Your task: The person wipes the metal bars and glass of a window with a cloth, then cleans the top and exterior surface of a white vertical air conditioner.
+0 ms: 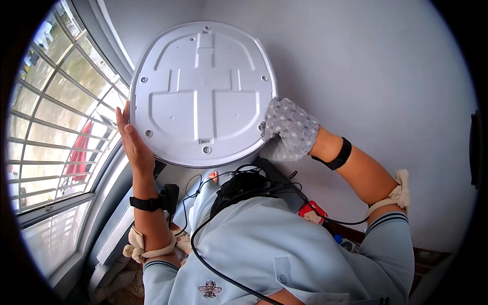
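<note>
A white rounded housing [204, 106] with a ribbed flat face and several recessed screw holes stands in front of me. My left hand [138, 143] holds its left rim, with the thumb towards the face and the fingers along the side. A grey dotted cloth [291, 126] covers my right hand, which presses at the lower right rim of the housing. The fingers of that hand are hidden under the cloth.
On the left is a window with a metal grille [57, 99]. A pale wall [362, 84] rises on the right. Black cables [244, 183] run across my lap and shirt. A bare foot [213, 176] shows below the housing, and a red item [312, 212] lies beside me.
</note>
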